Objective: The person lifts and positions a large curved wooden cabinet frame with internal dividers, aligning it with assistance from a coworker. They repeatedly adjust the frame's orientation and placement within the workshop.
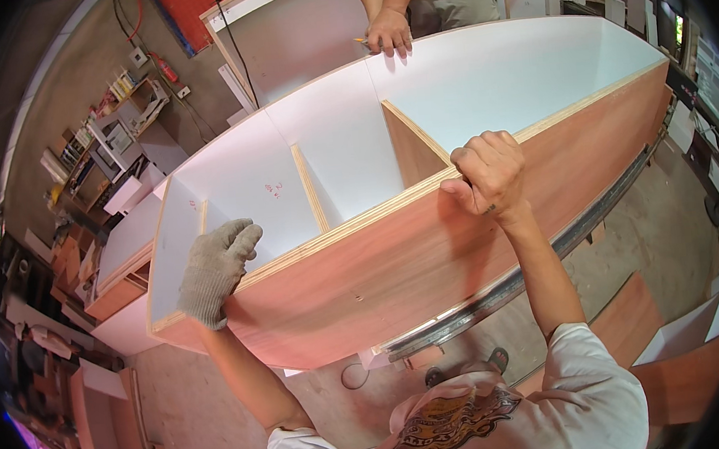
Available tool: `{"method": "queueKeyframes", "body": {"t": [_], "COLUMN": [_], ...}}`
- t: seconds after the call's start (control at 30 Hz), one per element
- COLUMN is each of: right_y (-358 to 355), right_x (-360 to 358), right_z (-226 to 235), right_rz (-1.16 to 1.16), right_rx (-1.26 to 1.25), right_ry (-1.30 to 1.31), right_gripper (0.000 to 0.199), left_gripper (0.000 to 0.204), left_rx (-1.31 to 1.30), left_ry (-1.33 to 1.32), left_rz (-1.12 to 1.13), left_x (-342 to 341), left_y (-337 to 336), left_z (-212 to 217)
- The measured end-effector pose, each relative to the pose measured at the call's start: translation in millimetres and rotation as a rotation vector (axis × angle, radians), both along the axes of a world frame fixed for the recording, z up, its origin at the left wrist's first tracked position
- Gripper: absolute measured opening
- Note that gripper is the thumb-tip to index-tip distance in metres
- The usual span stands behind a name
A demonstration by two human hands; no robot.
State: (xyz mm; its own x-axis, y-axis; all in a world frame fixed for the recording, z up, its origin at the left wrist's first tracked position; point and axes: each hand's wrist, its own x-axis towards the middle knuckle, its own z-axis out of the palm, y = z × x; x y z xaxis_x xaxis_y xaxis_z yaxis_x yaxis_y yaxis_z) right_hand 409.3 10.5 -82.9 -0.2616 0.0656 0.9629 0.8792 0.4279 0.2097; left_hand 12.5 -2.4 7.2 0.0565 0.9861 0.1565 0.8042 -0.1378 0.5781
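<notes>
A long plywood cabinet carcass (429, 244) lies on its side in front of me, reddish-brown outside, white inside, with two upright dividers. My left hand (215, 270), in a grey knit glove, rests over the near top edge by the left end. My bare right hand (490, 172) is closed over the same edge just right of the larger divider (413, 148). Across the cabinet, another person's hand (389, 32) presses on the far white panel beside something small and yellow that I cannot make out.
A long metal rail (516, 284) lies on the floor under the cabinet. White and brown boards (690, 342) lean at the lower right. Shelves and a bench with clutter (109, 151) fill the left. A black cable (236, 48) hangs at the back.
</notes>
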Motion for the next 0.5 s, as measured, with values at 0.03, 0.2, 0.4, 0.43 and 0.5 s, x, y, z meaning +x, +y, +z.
{"method": "queueKeyframes", "body": {"t": [0.03,0.2,0.4,0.43,0.5], "right_y": [0.3,0.6,2.1,2.1,2.0], "right_x": [0.6,0.3,0.6,0.7,0.6], "right_z": [-0.1,-1.0,-1.1,-1.2,-1.3], "right_rz": [-0.005,0.005,0.002,0.002,0.002], "right_rx": [0.000,0.009,0.022,0.021,0.020], "right_ry": [-0.003,0.002,-0.007,-0.007,-0.005], "right_gripper": [0.056,0.057,0.058,0.058,0.058], "left_gripper": [0.047,0.046,0.047,0.047,0.048], "left_rx": [0.004,-0.002,0.008,0.003,-0.002], "left_ry": [0.003,0.009,0.004,0.009,0.008], "left_rz": [-0.002,0.000,-0.002,-0.003,0.000], "left_x": [0.1,0.1,-1.1,-0.8,-0.6], "left_y": [-0.2,-1.0,-0.9,-0.4,-0.6], "left_z": [-0.3,0.3,-0.9,-0.5,-0.1]}}
